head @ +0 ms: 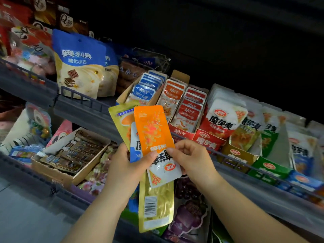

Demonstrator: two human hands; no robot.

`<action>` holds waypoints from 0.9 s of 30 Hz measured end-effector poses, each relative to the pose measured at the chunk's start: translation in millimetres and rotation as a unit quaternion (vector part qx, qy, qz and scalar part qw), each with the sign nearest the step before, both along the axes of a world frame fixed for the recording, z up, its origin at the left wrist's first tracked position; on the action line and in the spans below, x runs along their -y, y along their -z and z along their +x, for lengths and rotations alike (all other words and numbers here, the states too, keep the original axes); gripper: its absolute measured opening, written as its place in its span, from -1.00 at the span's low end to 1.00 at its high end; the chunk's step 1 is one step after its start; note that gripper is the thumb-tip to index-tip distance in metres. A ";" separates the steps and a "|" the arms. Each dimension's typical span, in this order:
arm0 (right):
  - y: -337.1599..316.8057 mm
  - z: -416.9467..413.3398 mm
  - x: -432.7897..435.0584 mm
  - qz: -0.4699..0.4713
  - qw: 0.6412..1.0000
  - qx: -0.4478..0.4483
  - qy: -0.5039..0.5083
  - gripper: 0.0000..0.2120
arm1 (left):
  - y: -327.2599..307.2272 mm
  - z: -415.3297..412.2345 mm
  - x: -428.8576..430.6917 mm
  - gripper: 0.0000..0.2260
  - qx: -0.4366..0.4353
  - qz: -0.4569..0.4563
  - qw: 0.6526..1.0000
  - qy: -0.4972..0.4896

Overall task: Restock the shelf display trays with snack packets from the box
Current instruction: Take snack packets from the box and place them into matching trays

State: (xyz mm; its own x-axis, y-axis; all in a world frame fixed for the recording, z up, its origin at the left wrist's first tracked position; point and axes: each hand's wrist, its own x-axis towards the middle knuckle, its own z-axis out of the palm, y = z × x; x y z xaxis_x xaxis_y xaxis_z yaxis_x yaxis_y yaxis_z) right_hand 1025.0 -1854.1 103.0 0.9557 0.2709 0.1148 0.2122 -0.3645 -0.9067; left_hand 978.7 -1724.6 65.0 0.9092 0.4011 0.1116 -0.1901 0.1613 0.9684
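Packets (156,199) fan out between both hands; the orange packet (152,130) lies on top, upside down; the left hand (128,165) grips the bunch from under it; the right hand (190,155) pinches the orange one at its white end — this looks like picking one out to put away. Next, I think: pull it free, turn it over, and tuck it into a matching tray (208,140) just above the right hand.

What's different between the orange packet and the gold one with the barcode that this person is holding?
The orange packet points up; the gold packet hangs down. Orange lies in front, gold behind. Gold shows a barcode, orange a drawing. Both are flat pouches.
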 end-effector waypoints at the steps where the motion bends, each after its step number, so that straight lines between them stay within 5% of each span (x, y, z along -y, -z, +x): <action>1: -0.8 -1.7 6.4 0.013 1.000 -0.002 0.013 -0.81 | -1.8 -0.9 6.1 -0.81 -0.004 0.005 1.000 0.015; 7: -12.2 -18.2 46.7 0.072 0.995 0.008 0.061 -0.81 | -13.9 -12.5 45.0 -0.75 0.012 0.055 0.997 0.056; 15: -11.9 -47.2 115.4 0.051 0.993 -0.089 0.065 -0.86 | -15.5 -14.0 101.1 -0.79 -0.023 0.019 0.995 0.092; 27: -21.9 -64.3 219.3 0.310 0.923 -0.074 0.218 -0.86 | -11.1 -19.2 170.0 -0.75 -0.018 0.019 0.973 0.228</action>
State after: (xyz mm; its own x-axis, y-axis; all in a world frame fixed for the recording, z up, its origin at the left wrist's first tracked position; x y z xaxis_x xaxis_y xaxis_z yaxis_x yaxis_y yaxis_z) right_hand 960.7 -2073.5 124.9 0.9761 -0.2162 -0.0213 0.0258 0.2123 -0.9769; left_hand 959.6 -1894.5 76.1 0.9954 -0.0480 0.0831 -0.0729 0.1838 0.9803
